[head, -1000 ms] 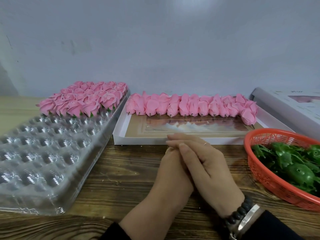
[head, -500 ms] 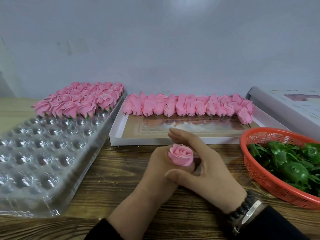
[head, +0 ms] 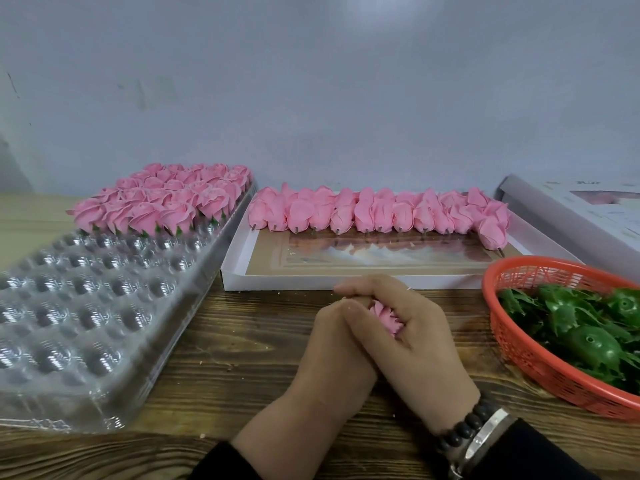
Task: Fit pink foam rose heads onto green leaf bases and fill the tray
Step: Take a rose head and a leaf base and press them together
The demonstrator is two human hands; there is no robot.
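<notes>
At the lower centre of the frame, the left hand [head: 332, 344] and right hand [head: 419, 337] are pressed together over the wooden table [head: 225, 362], the right hand's fingers wrapped across the left. Both are closed around a single pink rose head [head: 386, 317], of which only a patch of petals shows between the fingers. Whether a leaf base is already seated beneath it cannot be told.

Progress: at the left of the frame, the clear plastic tray [head: 86, 327] has its far rows occupied by finished roses [head: 166, 199] with green showing under them; the near rows, the larger share of the cavities, stand empty. In judgement, the task is well under half complete.

Stock remaining: a row of unfitted rose heads [head: 377, 213] lies on its side in the white box [head: 346, 282] at centre, stubs towards the camera. Green leaf bases [head: 588, 337] sit in the orange basket [head: 540, 362] at lower right.

Orientation: the held rose appears to point up and leftwards. Its long axis is mostly hidden, so this is tentative.
</notes>
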